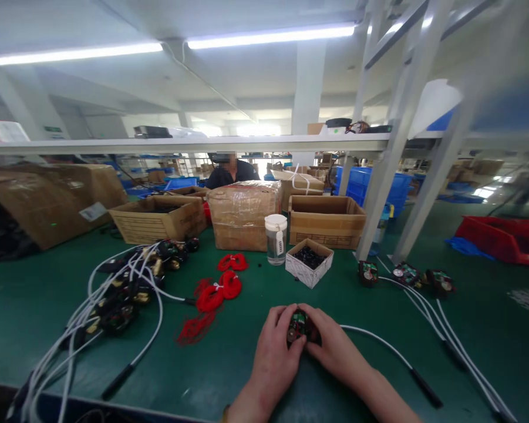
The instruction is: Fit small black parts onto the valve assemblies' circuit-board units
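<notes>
Near the front middle of the table, my left hand (276,352) and my right hand (332,346) are wrapped around a small black housing with a green circuit board (298,326). My fingers and thumbs cover much of its sides. From beside my right hand a white cable (374,335) runs right to a black end piece (426,388). Bundles of red wire (220,294) lie to the left of my hands. A small white box of black parts (309,276) stands just beyond them, beside a clear bottle with a white lid (276,239).
Several cabled units (127,288) are heaped at left. More open units with circuit boards (405,273) lie at right by the metal shelf posts (390,164). Cardboard boxes (246,217) line the back under a shelf (264,143). A person (233,170) sits beyond.
</notes>
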`<state>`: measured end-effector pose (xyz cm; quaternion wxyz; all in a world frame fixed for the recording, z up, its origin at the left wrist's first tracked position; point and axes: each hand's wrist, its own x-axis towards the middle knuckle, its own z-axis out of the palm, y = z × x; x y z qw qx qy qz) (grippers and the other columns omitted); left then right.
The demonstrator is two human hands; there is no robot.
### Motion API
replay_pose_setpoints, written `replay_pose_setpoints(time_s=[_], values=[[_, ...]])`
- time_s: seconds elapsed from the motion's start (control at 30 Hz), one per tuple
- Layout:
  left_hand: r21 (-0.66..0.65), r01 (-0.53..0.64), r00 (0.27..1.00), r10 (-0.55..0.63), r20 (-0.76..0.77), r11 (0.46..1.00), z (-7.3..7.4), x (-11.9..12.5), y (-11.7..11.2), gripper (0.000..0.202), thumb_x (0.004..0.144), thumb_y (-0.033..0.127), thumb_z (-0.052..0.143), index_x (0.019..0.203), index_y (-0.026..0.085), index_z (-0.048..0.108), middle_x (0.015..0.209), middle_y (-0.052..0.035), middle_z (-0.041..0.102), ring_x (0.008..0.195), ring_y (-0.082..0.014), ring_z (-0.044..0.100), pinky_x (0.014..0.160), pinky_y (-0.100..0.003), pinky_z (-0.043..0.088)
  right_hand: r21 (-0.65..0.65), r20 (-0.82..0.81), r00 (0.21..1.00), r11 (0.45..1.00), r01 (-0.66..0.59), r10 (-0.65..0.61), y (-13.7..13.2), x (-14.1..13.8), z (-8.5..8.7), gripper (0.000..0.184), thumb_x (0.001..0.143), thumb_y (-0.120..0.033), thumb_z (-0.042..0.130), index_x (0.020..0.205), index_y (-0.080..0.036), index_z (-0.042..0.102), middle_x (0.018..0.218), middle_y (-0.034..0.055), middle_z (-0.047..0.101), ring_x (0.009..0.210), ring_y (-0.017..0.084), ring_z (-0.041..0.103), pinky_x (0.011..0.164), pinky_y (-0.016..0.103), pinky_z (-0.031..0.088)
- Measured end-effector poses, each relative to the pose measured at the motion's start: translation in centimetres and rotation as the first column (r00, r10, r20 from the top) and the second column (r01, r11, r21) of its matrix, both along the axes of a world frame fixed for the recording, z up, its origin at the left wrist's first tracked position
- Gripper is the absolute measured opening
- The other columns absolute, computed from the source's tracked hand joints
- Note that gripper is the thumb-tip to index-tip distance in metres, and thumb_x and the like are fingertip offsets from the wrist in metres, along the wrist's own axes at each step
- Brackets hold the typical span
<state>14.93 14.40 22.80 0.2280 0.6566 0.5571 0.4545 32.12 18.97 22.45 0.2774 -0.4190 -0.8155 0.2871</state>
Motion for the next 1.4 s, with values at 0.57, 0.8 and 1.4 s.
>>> replay_pose_setpoints(time_s=[0.57, 0.8, 1.4], values=[[0.011, -0.053, 0.998, 0.054, -0.037, 0.999, 0.7, -3.9, -1.4, 0.076, 0.077, 0.031, 0.078, 0.144, 0.042, 0.045, 0.137, -0.0029, 0.054, 0.128, -0.0237, 0.053, 0.114, -0.043, 0.043, -0.084, 0.040, 0.999, 0.996, 0.002, 0.001, 0.9, 1.4, -2.4, 0.074, 0.084, -0.026, 0.047, 0.153, -0.019, 0.022, 0.124, 0.0110, 0.056, 0.093, 0.020, 0.059, 0.095, 0.042, 0.049], [-0.068, -0.568, 0.800, 0.531, -0.280, 0.820, 2.3, -17.4, -0.8, 0.020, 0.090, 0.027, 0.054, 0.098, 0.019, 0.070, 0.099, -0.0075, 0.066, 0.091, -0.0214, 0.065, 0.087, -0.034, 0.052, -0.143, 0.060, 0.998, 0.990, 0.015, -0.006, 1.3, 1.6, -2.0, 0.068, 0.088, -0.025, 0.037, 0.153, -0.020, 0.016, 0.119, 0.0097, 0.057, 0.099, 0.020, 0.060, 0.098, 0.042, 0.046], [-0.325, -0.614, 0.769, 0.454, -0.449, 0.719, 2.6, -25.2, 0.7, 0.019, 0.072, 0.035, 0.069, 0.059, 0.023, 0.065, 0.073, -0.0083, 0.075, 0.077, -0.0274, 0.067, 0.066, -0.032, 0.040, -0.133, 0.077, 0.996, 0.990, 0.052, -0.042, 1.4, 1.6, -2.3, 0.062, 0.092, -0.032, 0.036, 0.151, -0.018, 0.024, 0.120, 0.0133, 0.060, 0.101, 0.023, 0.063, 0.097, 0.045, 0.050]])
